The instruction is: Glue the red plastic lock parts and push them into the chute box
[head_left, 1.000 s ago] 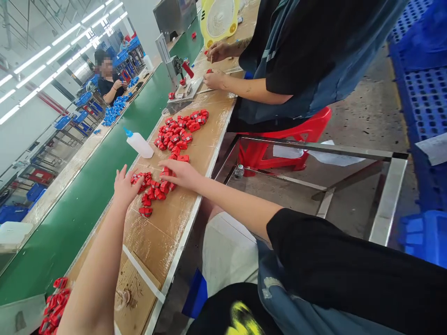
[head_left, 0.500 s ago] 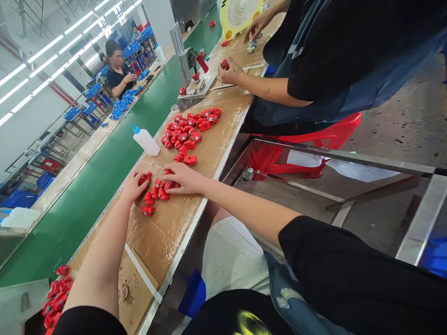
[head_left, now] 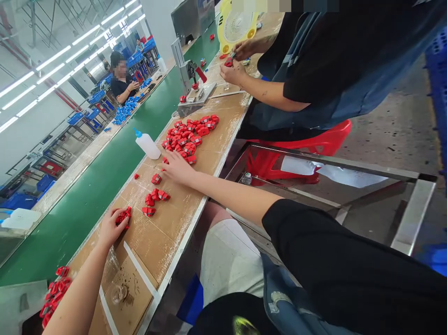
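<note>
My left hand (head_left: 111, 227) rests on the cardboard-covered bench with its fingers curled round a few small red plastic pieces (head_left: 125, 216), shaped like toy car bodies with grey patches. Farther along, my right hand (head_left: 179, 168) lies with fingers stretched out at the near end of a large pile of the same red pieces (head_left: 185, 135). Some pieces beside its fingers are partly covered. Between my hands sit a small loose cluster (head_left: 156, 196), a single piece (head_left: 156, 178) and a tiny red bit (head_left: 136, 176).
A white squeeze bottle (head_left: 148, 145) with a blue tip stands by the green conveyor belt (head_left: 87, 186). Beyond the pile is a small hand press (head_left: 195, 88). A co-worker's hands (head_left: 233, 70) hold a red piece near a yellow fan (head_left: 237, 25). More red pieces (head_left: 56, 293) lie lower left.
My left hand has moved toward me along the bench with red pieces in it. My right hand has shifted slightly away toward the large pile, uncovering pieces. The co-worker's hands have come together.
</note>
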`<act>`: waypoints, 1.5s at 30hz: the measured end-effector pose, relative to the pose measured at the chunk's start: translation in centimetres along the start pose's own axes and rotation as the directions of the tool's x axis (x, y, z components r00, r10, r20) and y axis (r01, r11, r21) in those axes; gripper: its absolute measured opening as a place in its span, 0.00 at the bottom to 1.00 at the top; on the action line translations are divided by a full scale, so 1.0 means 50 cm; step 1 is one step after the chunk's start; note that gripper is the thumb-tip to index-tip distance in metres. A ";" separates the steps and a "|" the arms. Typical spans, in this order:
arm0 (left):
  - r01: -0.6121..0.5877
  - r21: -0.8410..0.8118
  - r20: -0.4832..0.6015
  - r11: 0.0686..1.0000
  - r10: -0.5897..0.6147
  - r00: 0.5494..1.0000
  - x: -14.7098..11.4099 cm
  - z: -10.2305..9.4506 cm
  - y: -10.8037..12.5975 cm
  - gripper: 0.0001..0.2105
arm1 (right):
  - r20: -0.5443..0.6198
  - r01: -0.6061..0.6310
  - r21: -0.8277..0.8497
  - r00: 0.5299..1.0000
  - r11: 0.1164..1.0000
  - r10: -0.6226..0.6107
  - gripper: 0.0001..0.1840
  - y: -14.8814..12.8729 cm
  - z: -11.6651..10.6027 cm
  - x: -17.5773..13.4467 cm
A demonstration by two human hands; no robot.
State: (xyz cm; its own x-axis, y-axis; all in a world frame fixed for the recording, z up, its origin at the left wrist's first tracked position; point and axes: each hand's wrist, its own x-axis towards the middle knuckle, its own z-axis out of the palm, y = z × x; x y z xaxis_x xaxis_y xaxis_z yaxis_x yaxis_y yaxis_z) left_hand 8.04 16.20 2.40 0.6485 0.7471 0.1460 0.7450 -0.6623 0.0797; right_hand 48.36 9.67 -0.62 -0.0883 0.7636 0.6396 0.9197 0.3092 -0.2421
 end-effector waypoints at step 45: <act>0.858 0.143 0.017 0.494 -0.868 0.496 -0.416 -0.199 -0.177 0.35 | 0.150 -0.085 0.360 0.988 0.929 0.032 0.30 -0.095 0.214 0.104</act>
State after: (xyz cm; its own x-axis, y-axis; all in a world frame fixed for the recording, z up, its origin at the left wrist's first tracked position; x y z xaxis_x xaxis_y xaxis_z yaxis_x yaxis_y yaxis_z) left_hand -13.62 5.95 8.46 -0.3219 0.9467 -0.0138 0.9464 0.3222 0.0235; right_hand 39.42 18.24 -3.94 -0.1148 0.8495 0.5150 0.7239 0.4266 -0.5422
